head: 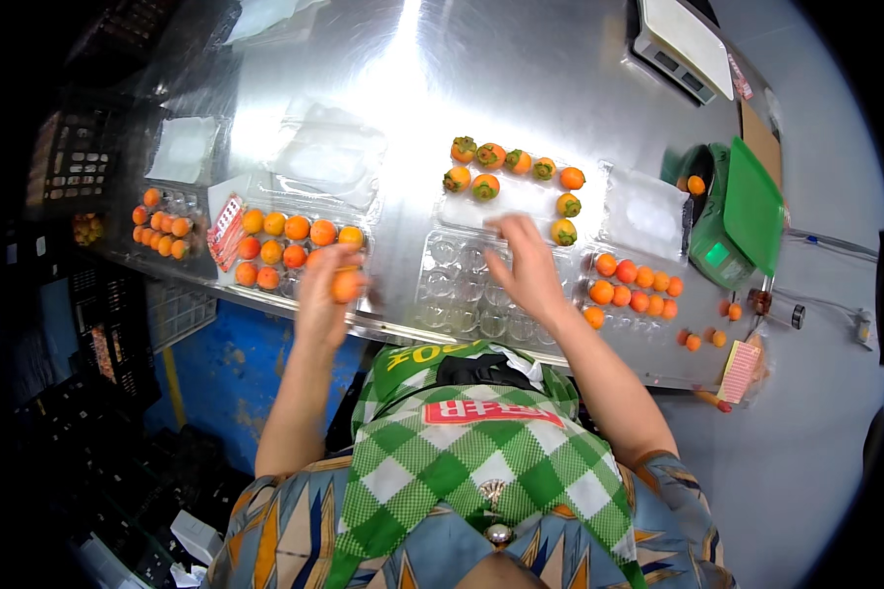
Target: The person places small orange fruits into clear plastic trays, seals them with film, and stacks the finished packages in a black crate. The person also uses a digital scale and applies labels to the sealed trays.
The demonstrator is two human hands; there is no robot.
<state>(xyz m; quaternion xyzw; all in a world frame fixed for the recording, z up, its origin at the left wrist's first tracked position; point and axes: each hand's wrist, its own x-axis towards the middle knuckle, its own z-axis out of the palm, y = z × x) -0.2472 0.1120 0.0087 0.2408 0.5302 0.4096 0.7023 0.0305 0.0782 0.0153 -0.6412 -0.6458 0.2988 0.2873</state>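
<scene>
My left hand (323,294), blurred, has a persimmon (348,285) in its fingers at the right end of a clear plastic clamshell tray (287,286) of orange persimmons. Fingers apart and with no fruit seen in them, my right hand (524,269) hovers over a second clamshell's moulded tray (460,291), whose visible cups hold no fruit. Persimmons with green calyxes (485,186) stand along the top and right side of that clamshell's lid (479,212). Part of the tray is hidden under my right hand and forearm.
Right of me a third clamshell (633,322) holds persimmons; a green scale (751,213) stands beyond it. A white scale (685,44) is at the far right. Leftward lie printed labels (226,232) and another filled clamshell (163,230). Loose fruit (693,341) sits near the right edge.
</scene>
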